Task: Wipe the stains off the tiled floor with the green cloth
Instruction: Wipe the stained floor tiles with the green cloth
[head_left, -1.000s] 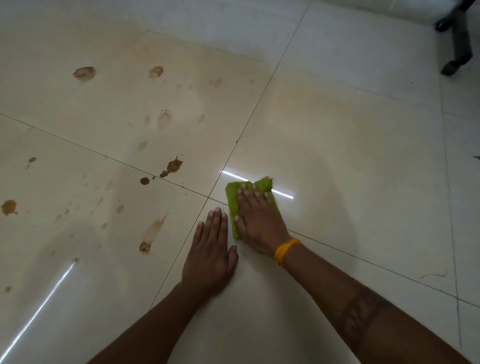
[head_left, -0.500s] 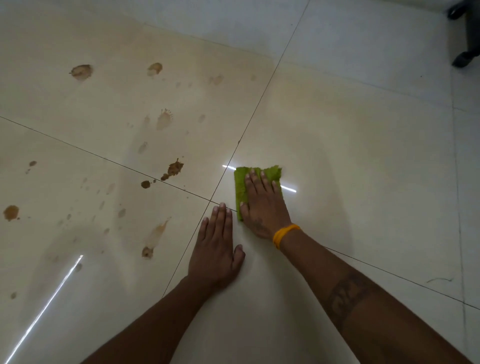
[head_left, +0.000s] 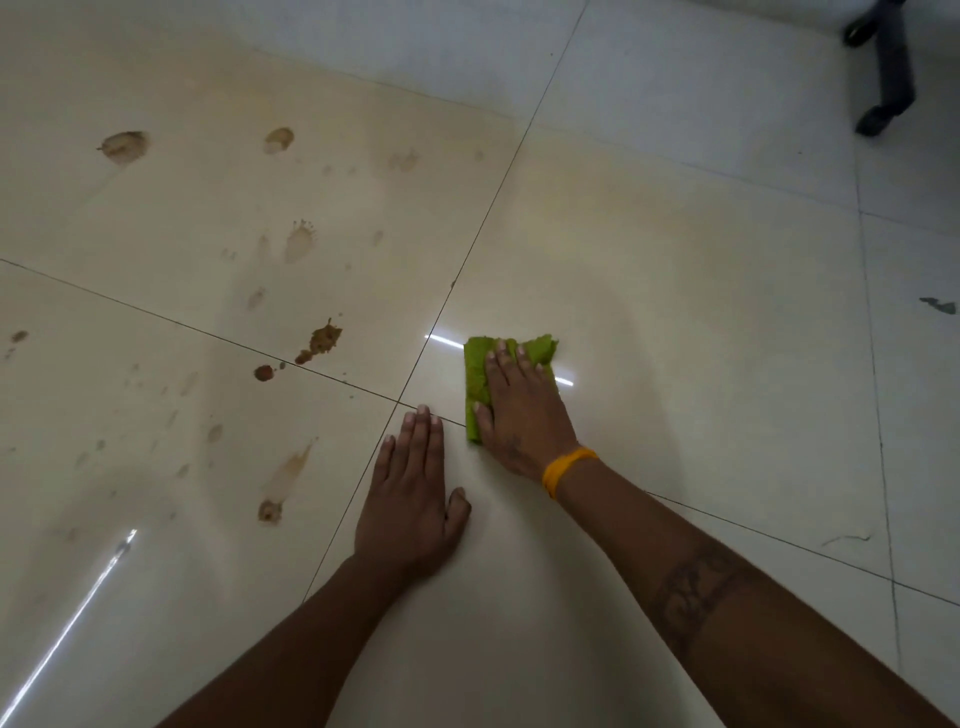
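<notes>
A folded green cloth (head_left: 475, 384) lies flat on the cream tiled floor (head_left: 675, 322) near the middle of the view. My right hand (head_left: 522, 410) presses down on it, fingers spread over its top; a yellow band circles that wrist. My left hand (head_left: 413, 499) rests palm-down on the bare tile just left of and below the cloth, holding nothing. Brown stains cover the tiles to the left: a dark splat (head_left: 323, 340), a small dark spot (head_left: 264, 372), a smear (head_left: 280, 488), and paler blotches (head_left: 124, 146) further back.
Dark chair legs with castors (head_left: 885, 78) stand at the top right corner. A small dark mark (head_left: 939, 305) sits on the tile at the right edge. Grout lines cross just under my left fingertips.
My right hand has slid the cloth away from me and a little right over the past second. My left hand has stayed planted on the tile.
</notes>
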